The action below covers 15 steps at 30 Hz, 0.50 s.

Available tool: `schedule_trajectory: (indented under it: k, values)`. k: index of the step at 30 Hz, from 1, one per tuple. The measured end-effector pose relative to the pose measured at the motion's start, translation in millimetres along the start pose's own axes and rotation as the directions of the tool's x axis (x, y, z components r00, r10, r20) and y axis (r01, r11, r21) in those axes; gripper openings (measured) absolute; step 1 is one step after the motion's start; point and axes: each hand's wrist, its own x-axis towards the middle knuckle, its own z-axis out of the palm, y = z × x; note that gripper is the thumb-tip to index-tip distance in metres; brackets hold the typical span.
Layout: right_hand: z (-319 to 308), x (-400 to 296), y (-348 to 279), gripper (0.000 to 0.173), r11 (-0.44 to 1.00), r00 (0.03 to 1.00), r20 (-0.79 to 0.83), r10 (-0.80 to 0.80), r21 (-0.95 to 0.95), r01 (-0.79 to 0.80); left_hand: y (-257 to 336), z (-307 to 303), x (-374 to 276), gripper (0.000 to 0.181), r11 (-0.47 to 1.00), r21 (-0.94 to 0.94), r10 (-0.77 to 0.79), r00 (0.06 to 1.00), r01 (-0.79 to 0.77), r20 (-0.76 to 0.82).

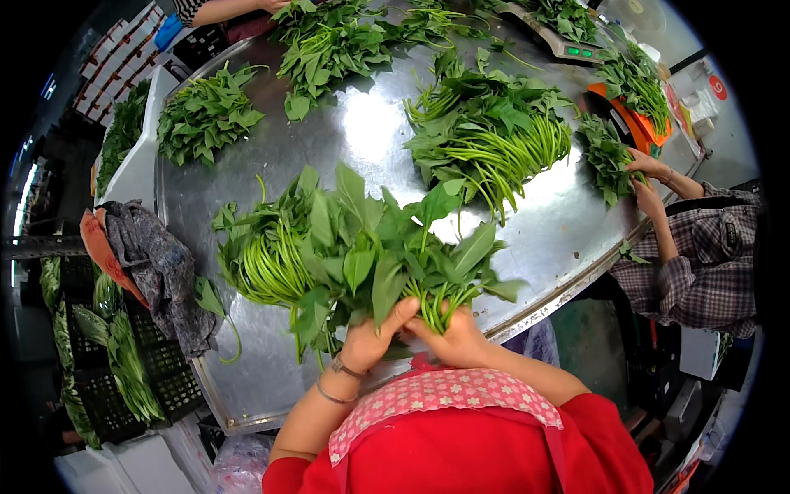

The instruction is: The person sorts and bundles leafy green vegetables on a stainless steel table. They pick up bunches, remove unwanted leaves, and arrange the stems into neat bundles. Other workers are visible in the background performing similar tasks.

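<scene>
Near the table's front edge, my left hand (373, 343) and my right hand (453, 336) are close together, both gripping a bunch of leafy green stems (432, 296). Its leaves point away from me and hide part of my fingers. Just left of it lies a pile of leafy greens with curved stems (278, 262) on the metal table (247, 383). A larger pile of stemmed greens (506, 148) rests farther back to the right. One loose leaf with a long stem (213, 299) lies near the left edge.
At right, a person in a checked shirt (697, 247) holds greens beside an orange scale (636, 123). Another person's arm (228, 9) is at the back left. A digital scale (574, 49) stands at the back. Grey cloth (160, 265) hangs over the left edge, near black crates (117, 395).
</scene>
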Motion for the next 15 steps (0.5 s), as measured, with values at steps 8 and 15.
schedule_trajectory:
  k: [8, 15]
  values:
    - [-14, 12, 21, 0.030, 0.910, 0.907, 0.318, 0.276, 0.218, -0.353, -26, 3, 23, 0.034, 0.822, -0.522, -0.243, 0.969, 0.227, 0.040]
    - [-16, 3, 24, 0.026, 0.918, 0.981, 0.122, 0.152, 0.352, -0.185, -81, -15, 14, 0.036, 0.997, 0.011, 0.079, 0.989, -0.081, 0.127]
